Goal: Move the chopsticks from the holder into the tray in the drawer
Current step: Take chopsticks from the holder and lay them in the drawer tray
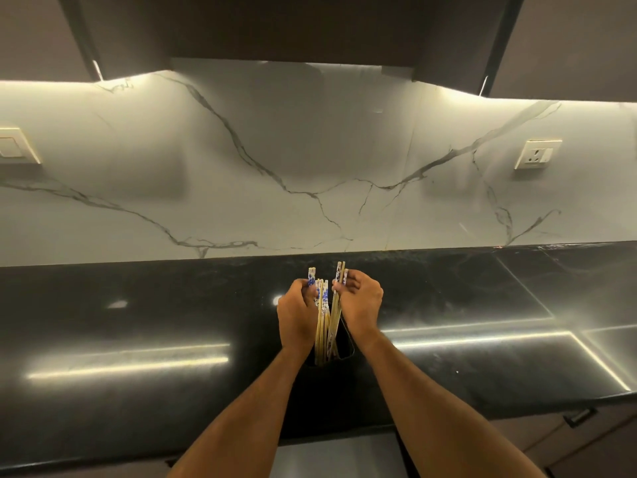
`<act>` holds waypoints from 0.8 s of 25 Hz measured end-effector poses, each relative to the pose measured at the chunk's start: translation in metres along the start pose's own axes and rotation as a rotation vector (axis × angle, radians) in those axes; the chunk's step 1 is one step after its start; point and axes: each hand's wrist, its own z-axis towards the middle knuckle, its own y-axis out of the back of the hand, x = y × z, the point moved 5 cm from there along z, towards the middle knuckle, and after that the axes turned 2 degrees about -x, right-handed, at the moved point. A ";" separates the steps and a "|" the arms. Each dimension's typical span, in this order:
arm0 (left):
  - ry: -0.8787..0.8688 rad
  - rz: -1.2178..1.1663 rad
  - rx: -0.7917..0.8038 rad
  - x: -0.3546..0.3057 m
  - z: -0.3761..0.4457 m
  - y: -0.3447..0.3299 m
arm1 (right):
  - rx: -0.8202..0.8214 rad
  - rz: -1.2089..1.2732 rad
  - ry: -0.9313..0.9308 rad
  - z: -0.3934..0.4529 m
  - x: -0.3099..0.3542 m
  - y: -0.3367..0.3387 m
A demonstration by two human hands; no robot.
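Several wooden chopsticks with blue-and-white patterned tops stand upright in a dark holder on the black countertop. My left hand grips the top of the left bunch. My right hand pinches a couple of chopsticks that stand a little higher than the others. The chopsticks' lower ends still sit inside the holder. A light grey surface at the bottom centre lies below the counter edge; I cannot tell whether it is the drawer, and no tray shows.
A white marble backsplash rises behind the counter, with a wall socket at right and a switch plate at left. Dark cabinets hang overhead. A drawer handle shows at lower right.
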 end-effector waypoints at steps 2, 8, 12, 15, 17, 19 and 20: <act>0.001 -0.055 0.003 -0.019 -0.001 0.009 | -0.034 0.057 0.042 -0.006 0.021 0.008; -0.033 -0.184 0.002 -0.071 -0.009 0.034 | -0.069 0.200 0.235 -0.034 0.092 0.033; -0.035 -0.370 0.108 -0.093 -0.024 0.047 | -0.046 0.212 0.217 -0.051 0.118 0.047; 0.008 -0.494 0.233 -0.094 -0.044 0.054 | -0.022 0.203 0.055 -0.058 0.119 0.057; 0.038 -0.517 0.302 -0.091 -0.056 0.058 | -0.016 0.211 -0.066 -0.066 0.113 0.063; 0.071 -0.512 0.377 -0.087 -0.067 0.061 | 0.004 0.230 -0.166 -0.076 0.103 0.066; 0.081 -0.495 0.416 -0.083 -0.072 0.063 | 0.014 0.245 -0.207 -0.083 0.098 0.067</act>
